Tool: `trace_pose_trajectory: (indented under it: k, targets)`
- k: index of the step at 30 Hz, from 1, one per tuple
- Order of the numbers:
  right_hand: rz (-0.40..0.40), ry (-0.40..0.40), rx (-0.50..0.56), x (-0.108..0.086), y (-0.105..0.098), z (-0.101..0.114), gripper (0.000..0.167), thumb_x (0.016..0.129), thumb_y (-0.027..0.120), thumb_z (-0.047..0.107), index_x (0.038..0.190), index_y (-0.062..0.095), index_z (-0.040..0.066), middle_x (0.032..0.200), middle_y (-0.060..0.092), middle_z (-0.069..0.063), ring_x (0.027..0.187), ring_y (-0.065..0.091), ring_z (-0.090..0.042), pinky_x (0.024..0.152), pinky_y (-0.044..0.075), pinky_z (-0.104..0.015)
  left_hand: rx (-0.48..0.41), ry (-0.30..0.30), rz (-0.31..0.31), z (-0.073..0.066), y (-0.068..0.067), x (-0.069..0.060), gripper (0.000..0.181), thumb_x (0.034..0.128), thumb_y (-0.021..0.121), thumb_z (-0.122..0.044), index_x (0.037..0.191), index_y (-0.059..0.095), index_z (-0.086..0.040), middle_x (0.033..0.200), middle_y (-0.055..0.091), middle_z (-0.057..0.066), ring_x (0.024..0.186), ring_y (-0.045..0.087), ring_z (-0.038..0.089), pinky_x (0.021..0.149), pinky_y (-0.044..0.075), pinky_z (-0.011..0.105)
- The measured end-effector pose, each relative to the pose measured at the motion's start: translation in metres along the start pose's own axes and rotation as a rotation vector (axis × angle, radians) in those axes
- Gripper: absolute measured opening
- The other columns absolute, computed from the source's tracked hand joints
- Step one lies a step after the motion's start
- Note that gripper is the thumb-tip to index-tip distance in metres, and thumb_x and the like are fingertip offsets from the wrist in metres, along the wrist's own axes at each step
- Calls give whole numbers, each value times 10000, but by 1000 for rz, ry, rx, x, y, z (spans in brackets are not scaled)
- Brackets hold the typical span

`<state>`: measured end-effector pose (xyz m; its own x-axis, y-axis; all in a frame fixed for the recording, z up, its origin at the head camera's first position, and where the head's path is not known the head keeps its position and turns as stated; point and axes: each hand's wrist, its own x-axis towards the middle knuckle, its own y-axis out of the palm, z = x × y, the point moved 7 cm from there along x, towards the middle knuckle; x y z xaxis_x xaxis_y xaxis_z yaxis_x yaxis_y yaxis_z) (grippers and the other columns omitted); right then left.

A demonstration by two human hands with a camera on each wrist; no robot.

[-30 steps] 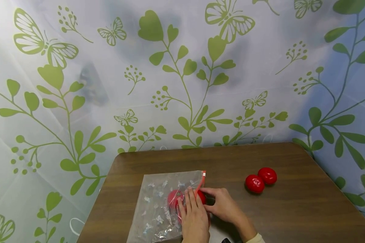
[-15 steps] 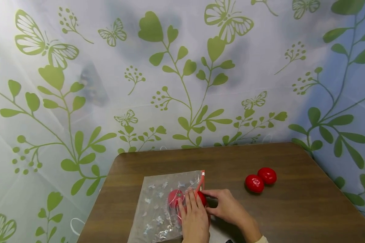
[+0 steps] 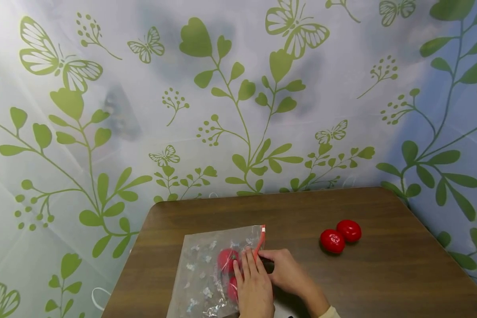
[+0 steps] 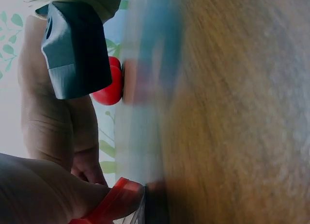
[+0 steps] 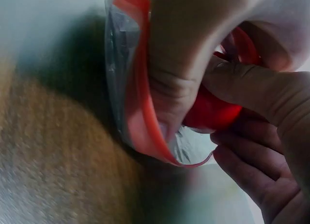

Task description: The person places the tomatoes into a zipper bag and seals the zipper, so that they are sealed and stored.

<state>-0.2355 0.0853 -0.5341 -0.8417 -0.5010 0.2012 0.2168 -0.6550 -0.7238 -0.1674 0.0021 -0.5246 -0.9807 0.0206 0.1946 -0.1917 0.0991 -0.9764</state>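
Observation:
A clear plastic bag with a red-edged mouth (image 3: 198, 265) lies on the table, a red tomato with a green stem (image 3: 227, 260) and another red piece (image 3: 232, 289) visible inside. My left hand (image 3: 255, 287) lies over the bag near its mouth, fingers extended on top; in the right wrist view its thumb (image 5: 172, 98) is inside the red edge, gripping the bag. My right hand (image 3: 292, 274) is at the mouth, holding a glossy red piece (image 5: 213, 111) between thumb and fingers. That piece is hidden in the head view.
Two red tomato-like pieces (image 3: 332, 241) (image 3: 349, 231) lie side by side on the brown wooden table (image 3: 393, 265), to the right of my hands. Behind the table hangs a pale curtain (image 3: 238, 88) with green leaves and butterflies.
My right hand has moved left, closer to the bag's mouth, and the red piece by its fingers is now out of sight from the head. The bag has shifted slightly left.

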Motion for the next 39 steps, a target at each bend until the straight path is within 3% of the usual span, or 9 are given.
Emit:
trace_pose_trajectory:
  k: [5, 10, 14, 18, 22, 29, 39]
  targets:
    - [18, 39, 39, 0, 4, -6, 585, 848, 945, 268, 1371, 770, 72, 1346, 782, -77, 1199, 766, -208, 1078, 589, -539, -2, -4, -6, 1, -1, 0, 895, 785, 896, -77, 1568, 494, 84, 1689, 420, 297, 1586, 422, 440, 1288, 325, 663]
    - [-7, 12, 111, -6, -2, -12, 544, 866, 944, 280, 1358, 786, 109, 1334, 792, -37, 1202, 766, -192, 1055, 617, -442, 12, -3, 8, 1, -2, 0, 839, 836, 885, -169, 1556, 522, 62, 1687, 429, 287, 1589, 423, 432, 1287, 328, 664]
    - [4, 8, 232, -13, -13, -16, 517, 897, 924, 263, 1352, 776, 67, 1333, 791, -86, 1190, 780, -260, 1016, 633, -399, 12, -6, 13, 1, -1, 1, 888, 802, 924, -188, 1554, 518, 53, 1685, 433, 280, 1587, 423, 428, 1286, 329, 665]
    - [13, 28, 297, -20, -31, -23, 541, 909, 916, 247, 1367, 745, 15, 1337, 780, -154, 1187, 784, -352, 999, 632, -476, 20, -2, 28, 0, -1, 2, 996, 713, 993, -198, 1549, 513, 51, 1687, 423, 286, 1591, 417, 431, 1290, 319, 667]
    - [4, 68, 266, -31, -51, -33, 568, 905, 919, 276, 1378, 737, 19, 1338, 779, -165, 1188, 780, -373, 1004, 631, -479, 33, 3, 33, 0, 0, 1, 1076, 635, 1037, -202, 1546, 521, 43, 1688, 418, 288, 1595, 411, 431, 1288, 322, 669]
    - [-24, 116, 208, -48, -87, -47, 572, 902, 916, 336, 1386, 745, 85, 1338, 786, -131, 1183, 779, -380, 1002, 631, -488, 42, -4, 13, 0, 0, 1, 964, 680, 996, -141, 1525, 558, 16, 1677, 445, 271, 1586, 426, 426, 1281, 342, 658]
    - [-20, 173, 132, -72, -136, -68, 579, 910, 905, 359, 1401, 739, 103, 1362, 778, -112, 1192, 786, -292, 979, 650, -399, 41, -3, -4, 1, -3, 1, 1049, 586, 1035, -136, 1515, 568, 8, 1665, 470, 255, 1574, 444, 419, 1270, 362, 654]
